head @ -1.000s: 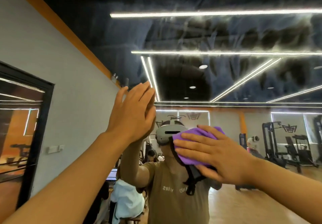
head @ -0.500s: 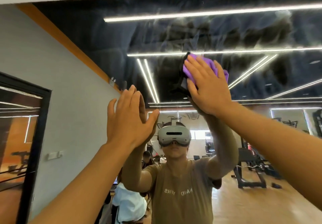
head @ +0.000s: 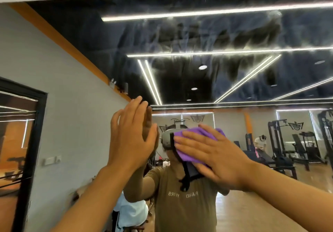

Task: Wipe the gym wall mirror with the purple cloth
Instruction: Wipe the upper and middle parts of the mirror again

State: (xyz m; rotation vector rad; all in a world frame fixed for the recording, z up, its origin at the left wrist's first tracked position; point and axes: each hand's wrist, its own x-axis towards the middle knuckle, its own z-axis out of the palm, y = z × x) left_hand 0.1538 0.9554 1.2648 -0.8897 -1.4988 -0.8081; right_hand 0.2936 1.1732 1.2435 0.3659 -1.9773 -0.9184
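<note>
The straight, slightly spread fingers [head: 189, 142] of the right hand [head: 216, 157] are laid flat over the crumpled purple microfibre cloth [head: 194, 141], which is pressed between palm and glass; no curl or pinch around the fabric can be seen. The cloth is bunched under the fingers and palm, with purple showing above the fingertips and at the left edge, and its longer side is set roughly across the hand, from lower left to upper right. It is held against the large wall-mounted gym mirror [head: 234, 33] at about head height in the reflection, near the middle of the view. The smeared, cloudy streaks on the glass lie mostly above and to the right of the cloth, so the unwiped area is judged to be upward from the fingers, and the right hand is the nearer one to it. Further left, the left hand [head: 131, 138] is placed flat on the glass with fingers straight and close together, holding nothing and apparently used as a brace. A dark-framed panel [head: 23, 141] on the grey side wall is seen at the far left.
</note>
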